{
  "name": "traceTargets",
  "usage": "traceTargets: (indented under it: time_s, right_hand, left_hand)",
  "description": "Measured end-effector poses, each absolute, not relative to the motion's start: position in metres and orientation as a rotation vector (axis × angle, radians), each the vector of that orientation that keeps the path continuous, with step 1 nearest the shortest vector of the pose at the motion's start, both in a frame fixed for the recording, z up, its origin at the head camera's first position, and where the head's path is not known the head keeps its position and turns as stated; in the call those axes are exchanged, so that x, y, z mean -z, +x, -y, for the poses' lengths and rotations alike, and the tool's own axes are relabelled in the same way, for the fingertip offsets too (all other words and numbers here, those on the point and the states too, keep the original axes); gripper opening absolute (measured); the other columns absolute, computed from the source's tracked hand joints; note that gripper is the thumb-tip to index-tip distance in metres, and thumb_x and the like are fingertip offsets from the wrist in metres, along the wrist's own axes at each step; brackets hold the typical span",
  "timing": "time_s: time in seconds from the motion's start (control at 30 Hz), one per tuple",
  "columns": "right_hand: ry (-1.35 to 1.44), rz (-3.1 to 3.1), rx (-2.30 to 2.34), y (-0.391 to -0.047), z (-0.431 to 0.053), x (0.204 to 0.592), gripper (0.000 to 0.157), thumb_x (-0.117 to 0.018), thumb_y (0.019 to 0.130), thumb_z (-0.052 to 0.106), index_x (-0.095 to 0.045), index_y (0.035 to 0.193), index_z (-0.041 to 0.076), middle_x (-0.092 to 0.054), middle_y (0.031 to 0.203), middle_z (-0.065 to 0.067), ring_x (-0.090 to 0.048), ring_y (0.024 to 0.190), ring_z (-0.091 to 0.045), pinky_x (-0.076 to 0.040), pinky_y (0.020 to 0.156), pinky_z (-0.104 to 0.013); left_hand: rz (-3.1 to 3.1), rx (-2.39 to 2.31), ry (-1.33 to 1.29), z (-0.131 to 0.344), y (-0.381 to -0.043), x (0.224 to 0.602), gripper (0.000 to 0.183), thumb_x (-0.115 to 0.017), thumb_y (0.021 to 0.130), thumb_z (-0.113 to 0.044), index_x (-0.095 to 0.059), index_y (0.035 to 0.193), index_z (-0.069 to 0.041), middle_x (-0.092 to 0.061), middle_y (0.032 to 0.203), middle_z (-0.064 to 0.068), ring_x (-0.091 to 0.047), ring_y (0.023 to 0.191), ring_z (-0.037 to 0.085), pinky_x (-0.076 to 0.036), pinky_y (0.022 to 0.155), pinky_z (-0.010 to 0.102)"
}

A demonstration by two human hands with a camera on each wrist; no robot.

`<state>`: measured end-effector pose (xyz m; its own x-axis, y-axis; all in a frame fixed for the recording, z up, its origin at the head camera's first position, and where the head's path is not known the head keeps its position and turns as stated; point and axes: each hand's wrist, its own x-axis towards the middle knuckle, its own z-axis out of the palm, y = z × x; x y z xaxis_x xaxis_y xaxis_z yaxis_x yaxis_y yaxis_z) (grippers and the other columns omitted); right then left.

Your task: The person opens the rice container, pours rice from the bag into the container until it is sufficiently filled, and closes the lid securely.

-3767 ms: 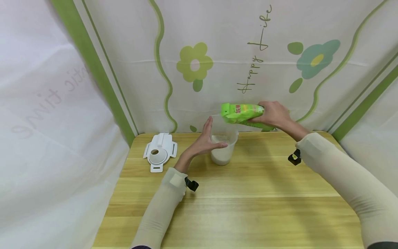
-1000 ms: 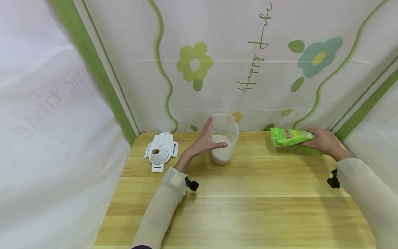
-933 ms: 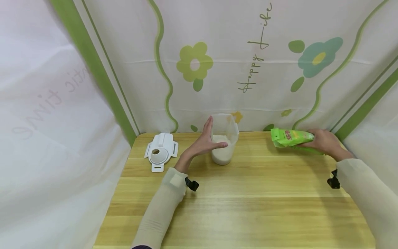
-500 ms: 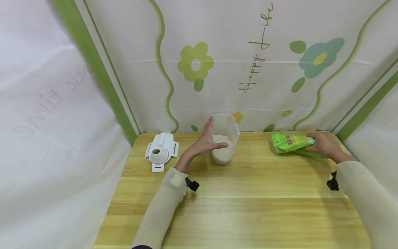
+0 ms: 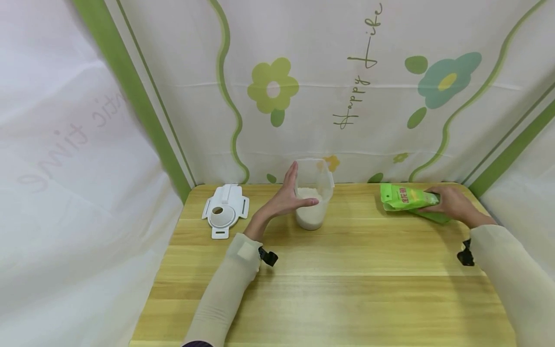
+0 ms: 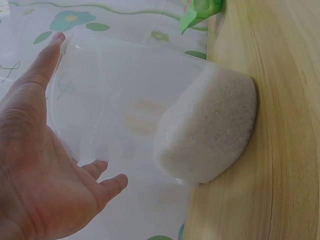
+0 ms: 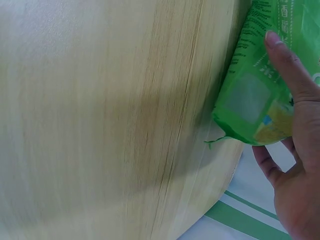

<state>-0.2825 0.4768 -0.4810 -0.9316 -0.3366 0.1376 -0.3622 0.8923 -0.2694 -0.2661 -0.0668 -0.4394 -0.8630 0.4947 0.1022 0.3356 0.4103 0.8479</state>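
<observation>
My left hand (image 5: 286,196) grips the left side of a clear plastic storage container (image 5: 318,176), with the thumb and fingers spread on opposite sides. The container stands upright near the table's back edge, and white rice (image 6: 220,115) fills its lower part with a sloping top. To the far right, my right hand (image 5: 453,202) holds a green rice bag (image 5: 405,197) low at the table's back right. The right wrist view shows my thumb (image 7: 287,62) lying along the bag's printed face, while other fingers go behind it, partly hidden.
On the table's back left lies a white lid (image 5: 231,197) with side latches and a round spout opening. A white printed curtain (image 5: 312,111) hangs directly behind the wooden table (image 5: 329,289) and along both sides.
The rice bag has gone from above the container to the right and down onto the table's back right. Lately it has turned slightly in my right hand. My left hand stays at the container.
</observation>
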Motion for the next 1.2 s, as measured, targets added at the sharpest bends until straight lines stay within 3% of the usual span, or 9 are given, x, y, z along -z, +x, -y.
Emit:
traceTargets:
  time_s: [0.13, 0.27, 0.57, 0.8, 1.2]
  right_hand:
    - [0.576, 2.974, -0.481, -0.282, -0.477, 0.48, 0.076, -0.101, 0.07, 0.031, -0.068, 0.123, -0.013, -0.071, 0.115, -0.035, -0.068, 0.098, -0.05, -0.055, 0.082, -0.064]
    - [0.606, 2.973, -0.516, -0.281, -0.477, 0.478, 0.087, -0.102, 0.067, 0.029, -0.063, 0.131, -0.014, -0.066, 0.124, -0.04, -0.062, 0.111, -0.059, -0.05, 0.089, -0.072]
    - [0.667, 3.02, -0.494, -0.278, -0.475, 0.472, 0.106, -0.104, 0.06, 0.041, -0.058, 0.141, -0.009, -0.059, 0.139, -0.038, -0.052, 0.125, -0.06, -0.042, 0.098, -0.075]
    - [0.738, 2.996, -0.442, -0.272, -0.47, 0.468, 0.109, -0.104, 0.057, 0.041, -0.057, 0.143, -0.005, -0.054, 0.142, -0.039, -0.05, 0.126, -0.062, -0.04, 0.095, -0.078]
    - [0.663, 2.982, -0.671, -0.274, -0.453, 0.448, 0.101, -0.097, 0.075, 0.035, -0.048, 0.151, -0.01, -0.047, 0.151, -0.038, -0.043, 0.136, -0.06, -0.036, 0.105, -0.078]
  left_hand:
    - [-2.5, -1.44, 0.75, 0.067, -0.266, 0.439, 0.137, -0.08, 0.084, -0.064, 0.019, 0.168, -0.021, 0.021, 0.177, -0.002, 0.011, 0.163, 0.021, -0.013, 0.13, 0.058]
    - [-2.501, -1.438, 0.746, 0.068, -0.267, 0.44, 0.136, -0.08, 0.084, -0.063, 0.021, 0.167, -0.028, 0.021, 0.177, -0.001, 0.012, 0.163, 0.02, -0.013, 0.13, 0.057]
    - [-2.506, -1.449, 0.749, 0.067, -0.268, 0.442, 0.141, -0.078, 0.08, -0.074, 0.019, 0.169, -0.021, 0.02, 0.177, 0.001, 0.009, 0.164, 0.022, -0.014, 0.129, 0.059]
    - [-2.504, -1.451, 0.753, 0.067, -0.268, 0.441, 0.146, -0.076, 0.076, -0.081, 0.017, 0.169, -0.016, 0.019, 0.178, 0.004, 0.009, 0.164, 0.023, -0.014, 0.129, 0.06]
    - [-2.51, -1.434, 0.727, 0.067, -0.267, 0.441, 0.136, -0.081, 0.084, -0.062, 0.018, 0.169, -0.02, 0.021, 0.177, -0.006, 0.009, 0.164, 0.021, -0.015, 0.13, 0.057]
